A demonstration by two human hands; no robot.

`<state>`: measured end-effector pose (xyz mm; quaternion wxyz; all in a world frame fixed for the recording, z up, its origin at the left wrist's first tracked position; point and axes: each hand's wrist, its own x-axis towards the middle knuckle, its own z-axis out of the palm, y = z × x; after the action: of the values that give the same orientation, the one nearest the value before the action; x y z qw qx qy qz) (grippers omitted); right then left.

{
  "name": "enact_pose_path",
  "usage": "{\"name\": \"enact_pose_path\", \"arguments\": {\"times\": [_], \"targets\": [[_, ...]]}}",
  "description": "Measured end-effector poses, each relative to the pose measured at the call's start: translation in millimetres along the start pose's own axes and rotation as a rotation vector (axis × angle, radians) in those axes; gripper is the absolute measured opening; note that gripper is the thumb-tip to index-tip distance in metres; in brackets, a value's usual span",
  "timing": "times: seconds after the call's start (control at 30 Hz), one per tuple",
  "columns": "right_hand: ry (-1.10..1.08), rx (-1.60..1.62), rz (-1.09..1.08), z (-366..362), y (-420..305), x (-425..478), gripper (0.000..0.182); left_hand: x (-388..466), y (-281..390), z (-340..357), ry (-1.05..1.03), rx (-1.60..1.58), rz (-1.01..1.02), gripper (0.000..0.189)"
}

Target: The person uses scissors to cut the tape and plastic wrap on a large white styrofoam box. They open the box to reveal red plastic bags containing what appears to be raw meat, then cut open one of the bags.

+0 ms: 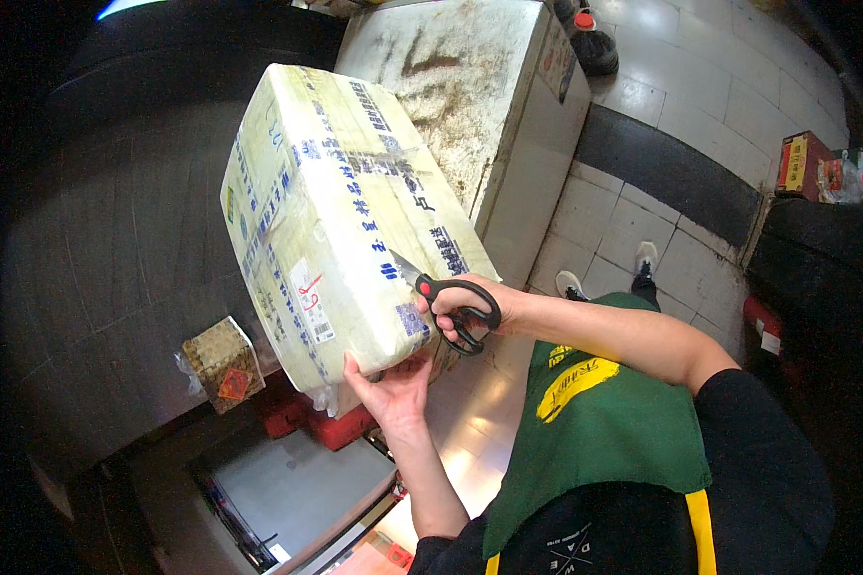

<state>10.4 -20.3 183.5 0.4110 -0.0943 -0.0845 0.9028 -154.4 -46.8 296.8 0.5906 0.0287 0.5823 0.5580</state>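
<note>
A large pale foam box [331, 215], wrapped in clear tape with blue print and a white label [311, 300], lies before me, partly over a worn white chest-like cabinet [460, 79]. My left hand [395, 392] supports the box at its near lower edge, palm up, with the thumb on its side; some fingers are hidden beneath it. In my right hand [464, 305] is a pair of scissors [426, 286] with black handles and a red pivot. Their blades look closed and point across the taped top face; whether the tip touches it, I cannot tell.
A small patterned box [224, 365] stands on the dark surface at left. Below it are red objects [338, 429] and a grey flat panel [302, 489]. A dark bottle with a red cap [594, 47] stands on the tiled floor beyond the cabinet. Boxes [802, 167] sit at right.
</note>
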Motion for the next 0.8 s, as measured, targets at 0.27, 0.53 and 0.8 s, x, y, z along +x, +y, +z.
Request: {"name": "enact_pose_path", "arguments": {"times": [0.27,0.53,0.8], "targets": [[0.044,0.089,0.026,5.6,-6.0,-0.6,0.028,1.4,-0.9,-2.6,-0.106,0.003,-0.005,0.082],[-0.002,0.061,-0.002,-5.8,-12.5,12.0,0.029,0.3,-2.0,-4.3,0.025,0.067,0.045,0.09],[-0.044,-0.076,0.042,-17.5,-21.9,16.5,0.031,0.7,-3.8,-4.0,-0.082,0.069,0.015,0.09]]}}
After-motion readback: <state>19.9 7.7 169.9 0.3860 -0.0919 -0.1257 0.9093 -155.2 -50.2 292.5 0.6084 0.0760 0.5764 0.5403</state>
